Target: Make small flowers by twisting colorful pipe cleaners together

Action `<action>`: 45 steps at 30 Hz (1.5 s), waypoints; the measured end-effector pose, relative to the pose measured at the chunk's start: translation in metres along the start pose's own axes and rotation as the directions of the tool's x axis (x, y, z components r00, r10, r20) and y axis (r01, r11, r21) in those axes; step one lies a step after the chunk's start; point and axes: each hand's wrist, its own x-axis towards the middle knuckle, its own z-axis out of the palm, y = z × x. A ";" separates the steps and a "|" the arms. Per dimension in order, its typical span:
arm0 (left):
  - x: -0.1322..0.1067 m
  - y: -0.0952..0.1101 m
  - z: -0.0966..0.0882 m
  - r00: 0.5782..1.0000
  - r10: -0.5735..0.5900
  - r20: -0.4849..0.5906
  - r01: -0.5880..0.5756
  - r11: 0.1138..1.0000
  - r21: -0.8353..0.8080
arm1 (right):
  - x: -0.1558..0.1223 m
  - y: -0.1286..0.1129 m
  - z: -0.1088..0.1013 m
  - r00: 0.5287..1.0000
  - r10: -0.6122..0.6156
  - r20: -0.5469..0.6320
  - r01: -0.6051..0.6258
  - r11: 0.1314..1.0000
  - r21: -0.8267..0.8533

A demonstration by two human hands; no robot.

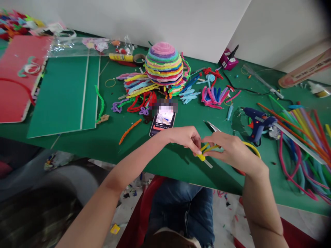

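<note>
Above the table's front edge, my left hand [186, 138] pinches a yellow pipe cleaner [201, 157] where it is coiled round a flat pale stick [208, 164]. My right hand [230, 148] closes its fingers on a loop of the same pipe cleaner, close beside the left fingertips. A yellow length [252, 148] curves out on the far side of my right wrist. Scissors [213, 126] lie just beyond the right hand, their handles hidden under it. Past my left hand lies a phone [162, 120] with its screen lit.
A striped pipe-cleaner dome [164, 63] stands at the back among bundles of cut pipe cleaners [213, 97]. To the right are a blue glue gun [258, 122] with a red light and a heap of long pipe cleaners [302, 148]. A green board [62, 93] lies left.
</note>
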 end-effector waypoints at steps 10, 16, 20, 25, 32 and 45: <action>0.006 -0.003 0.010 0.984 -0.006 -0.177 -0.027 0.982 -0.187 | -0.005 0.018 -0.002 0.984 0.114 0.138 -0.144 0.962 0.232; 0.014 -0.010 0.017 0.963 0.028 -0.269 -0.074 0.984 -0.161 | 0.005 0.024 0.005 0.970 0.111 0.216 -0.187 0.906 0.378; 0.017 -0.009 0.020 0.954 -0.007 -0.299 -0.080 0.958 -0.277 | 0.009 0.025 0.011 0.970 0.161 0.184 -0.216 0.917 0.336; 0.019 -0.006 0.019 0.894 -0.005 -0.448 -0.152 0.937 -0.315 | 0.004 0.028 0.010 0.950 0.261 0.169 -0.307 0.874 0.376; 0.024 -0.006 0.024 0.754 0.054 -0.655 -0.401 0.828 -0.393 | 0.006 0.032 0.021 0.887 0.462 0.018 -0.359 0.663 0.657; 0.020 -0.001 0.030 0.777 0.193 -0.598 -0.421 0.867 -0.267 | 0.012 0.028 0.035 0.880 0.399 0.257 -0.396 0.319 0.861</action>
